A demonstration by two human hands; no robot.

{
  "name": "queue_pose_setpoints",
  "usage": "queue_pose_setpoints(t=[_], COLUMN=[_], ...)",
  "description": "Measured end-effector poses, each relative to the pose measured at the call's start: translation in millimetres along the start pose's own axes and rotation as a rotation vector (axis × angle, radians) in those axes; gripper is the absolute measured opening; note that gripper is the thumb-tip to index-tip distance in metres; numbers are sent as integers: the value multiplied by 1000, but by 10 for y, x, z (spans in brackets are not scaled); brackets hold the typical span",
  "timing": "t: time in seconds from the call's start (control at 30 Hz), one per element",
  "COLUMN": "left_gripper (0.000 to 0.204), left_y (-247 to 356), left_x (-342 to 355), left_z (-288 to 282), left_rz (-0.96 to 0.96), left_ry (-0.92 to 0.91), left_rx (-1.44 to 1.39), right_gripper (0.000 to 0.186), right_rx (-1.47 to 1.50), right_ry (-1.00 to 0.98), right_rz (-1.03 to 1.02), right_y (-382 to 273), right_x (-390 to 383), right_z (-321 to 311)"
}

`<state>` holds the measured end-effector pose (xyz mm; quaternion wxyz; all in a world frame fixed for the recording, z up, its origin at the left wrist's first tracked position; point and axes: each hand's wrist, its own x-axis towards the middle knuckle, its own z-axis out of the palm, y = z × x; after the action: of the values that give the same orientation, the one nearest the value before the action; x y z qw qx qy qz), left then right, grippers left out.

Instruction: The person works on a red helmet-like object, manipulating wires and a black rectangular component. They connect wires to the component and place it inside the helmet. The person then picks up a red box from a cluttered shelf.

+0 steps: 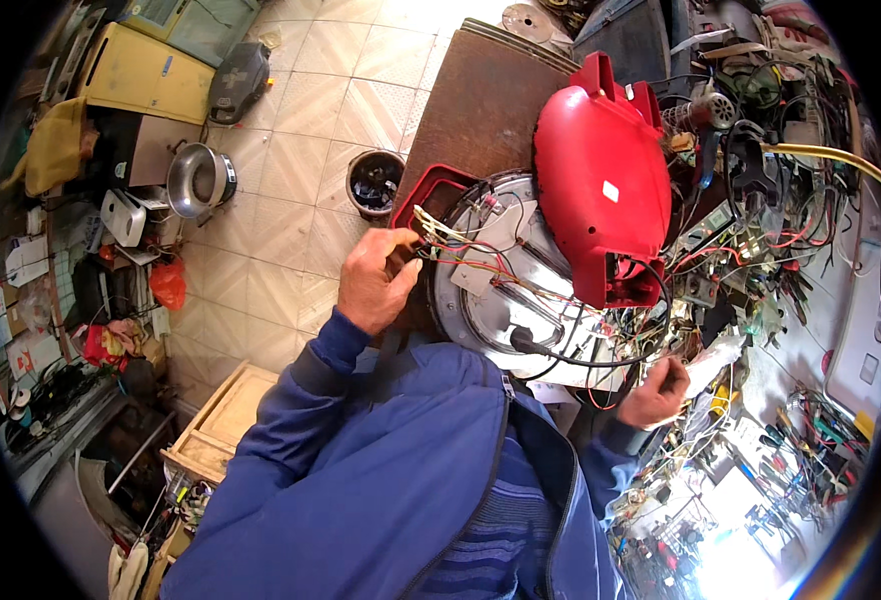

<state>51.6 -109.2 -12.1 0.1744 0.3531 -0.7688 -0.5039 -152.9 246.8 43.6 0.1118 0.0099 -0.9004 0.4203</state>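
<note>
While bent over the near end of a brown counter (481,110), pinches the ends of several thin wires (448,235) between the thumb and fingertips of the left hand (371,285). Holds that grip pressed together at the left rim of a round, silvery appliance base (461,318), with red, dark and cream strands spread across its face. Covers part of the wire ends with the fingers, so cannot tell exactly how many to count in the pinch. Curls the fingers of the right hand (656,393) near a looped black cord (601,361), just beside a crumpled clear plastic bag (716,360). Cannot tell whether to call that grip filled or bare. Has a black plug (524,340) at the lower part of the base, and a large red casing (601,170) to the right, overlapping the rim from above. Wears a blue jacket (361,490), unzipped over a striped top (511,520). Faces, beyond the casing, a dense heap of cables and parts (791,230), with a yellow cable (831,158) across it. To the left, looks down on a tiled floor (331,100), with a dark bin (372,213) close to the counter, and a steel pot (201,180) and a wooden crate (223,420) farther off.
</note>
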Motion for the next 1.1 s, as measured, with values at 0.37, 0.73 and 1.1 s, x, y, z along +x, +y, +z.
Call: queue_pose_setpoints(t=[0.37, 0.73, 1.1], left_gripper=[19, 14, 18], left_y=[60, 111, 6], left_x=[324, 301, 341], left_z=[196, 157, 50], left_rz=[312, 364, -36], left_ry=[-90, -80, -39], left_rx=[249, 57, -345], right_gripper=[12, 34, 17], right_rx=[13, -301, -156], right_ry=[-868, -775, -877], right_rz=[-254, -668, -857], right_y=[-1014, -844, -918], right_x=[-778, -633, -438], right_z=[1229, 1713, 1749])
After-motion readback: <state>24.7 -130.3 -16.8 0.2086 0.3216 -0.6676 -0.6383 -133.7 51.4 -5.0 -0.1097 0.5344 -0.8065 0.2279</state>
